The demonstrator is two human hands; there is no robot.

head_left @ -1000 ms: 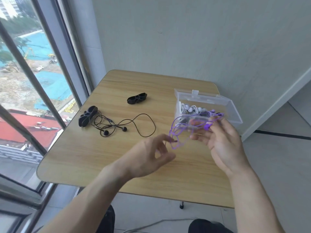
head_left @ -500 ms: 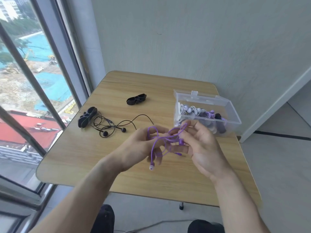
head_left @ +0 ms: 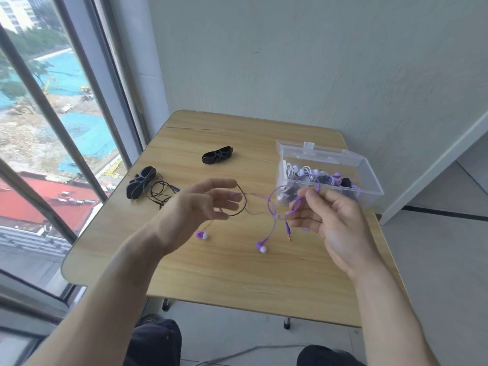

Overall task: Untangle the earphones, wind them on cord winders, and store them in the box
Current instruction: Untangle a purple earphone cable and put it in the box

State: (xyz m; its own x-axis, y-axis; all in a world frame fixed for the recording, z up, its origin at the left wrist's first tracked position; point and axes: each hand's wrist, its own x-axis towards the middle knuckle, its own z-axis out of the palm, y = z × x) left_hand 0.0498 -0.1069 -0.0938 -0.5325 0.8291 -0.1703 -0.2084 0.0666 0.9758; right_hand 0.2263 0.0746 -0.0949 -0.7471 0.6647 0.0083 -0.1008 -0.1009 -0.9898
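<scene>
Earphones in purple (head_left: 272,207) hang in the air between two hands over the middle of the wooden worktop (head_left: 237,262), and the scene reads from the window side across. At the left edge a black winder (head_left: 139,182) lies against a loose black earphone cord (head_left: 161,192); a second black winder (head_left: 217,155) lies farther back, well apart from it. The left hand (head_left: 195,207) is raised with fingers spread and relaxed; a thin blurred purple strand runs from it toward the right, and whether the fingers hold it cannot be told. One purple bud (head_left: 202,235) dangles just below that hand, another bud (head_left: 261,246) hangs lower in the middle, and the plug (head_left: 288,231) hangs beside it. The right hand (head_left: 330,220) has its fingers curled, pinching looped purple cord. Behind it stands the clear box (head_left: 369,178), open, holding white and purple earphones.
</scene>
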